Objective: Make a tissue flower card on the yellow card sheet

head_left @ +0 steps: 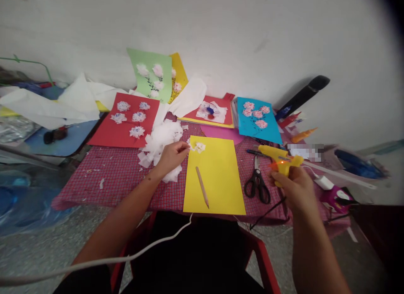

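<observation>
My left hand [174,156] pinches a small bit of white tissue paper at the upper left edge of a yellow sheet [221,176]. Just right of the fingertips, a white tissue flower [200,147] sits on that sheet. Lower on the paper lies a pencil [202,187]. Beneath and behind my left hand spreads a pile of white tissue pieces [164,136]. On the right, my right hand [292,185] grips a yellow glue gun [274,152], with its nozzle pointing left and a small orange light showing. Black-handled scissors [257,185] rest between the sheet and my right hand.
Red [107,127], green [134,66] and blue [257,132] sheets bearing tissue flowers stand or lie toward the wall. A white plug adapter [324,183] is at the right. One white cable [158,241] crosses in front of my lap.
</observation>
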Demonstrator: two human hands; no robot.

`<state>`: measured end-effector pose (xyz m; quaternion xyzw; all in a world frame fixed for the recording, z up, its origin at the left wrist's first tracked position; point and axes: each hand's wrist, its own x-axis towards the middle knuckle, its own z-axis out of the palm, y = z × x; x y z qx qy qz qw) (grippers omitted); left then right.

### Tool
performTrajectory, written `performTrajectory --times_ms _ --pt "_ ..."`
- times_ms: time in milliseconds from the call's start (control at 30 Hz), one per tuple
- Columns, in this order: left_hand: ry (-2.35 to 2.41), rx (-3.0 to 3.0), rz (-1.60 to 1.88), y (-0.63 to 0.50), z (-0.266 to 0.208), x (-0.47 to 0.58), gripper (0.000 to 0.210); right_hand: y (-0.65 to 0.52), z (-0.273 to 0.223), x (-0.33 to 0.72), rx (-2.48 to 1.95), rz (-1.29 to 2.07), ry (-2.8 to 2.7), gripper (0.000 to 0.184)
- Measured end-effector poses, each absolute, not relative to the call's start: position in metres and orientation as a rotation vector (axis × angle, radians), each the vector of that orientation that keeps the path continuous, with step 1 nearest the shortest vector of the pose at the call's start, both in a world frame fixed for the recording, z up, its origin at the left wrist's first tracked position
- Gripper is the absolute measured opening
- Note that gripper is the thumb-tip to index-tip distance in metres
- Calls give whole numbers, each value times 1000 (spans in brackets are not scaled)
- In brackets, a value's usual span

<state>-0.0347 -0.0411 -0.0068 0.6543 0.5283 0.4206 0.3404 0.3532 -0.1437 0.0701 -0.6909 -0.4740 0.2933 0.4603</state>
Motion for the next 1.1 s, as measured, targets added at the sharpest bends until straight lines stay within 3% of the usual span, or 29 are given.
performTrajectory --times_ms 100,267,633,867,1100 --pt "1384 1736 1067 -41 -5 -35 19 -136 90 338 -1574 923 -1161 24" --pt "1385 1804 1024 -39 -8 -35 17 -113 112 310 -1605 1174 -1314 39" --pt "1348 1792 1050 -40 -6 -33 15 -78 87 234 -1599 1384 -1632 27" --pt "1349 1795 1052 -40 -6 -32 12 -75 80 218 -1655 1359 -1663 20" --pt "1318 1953 985 -40 -5 -33 11 -66 75 214 -1755 1006 -1987 21"
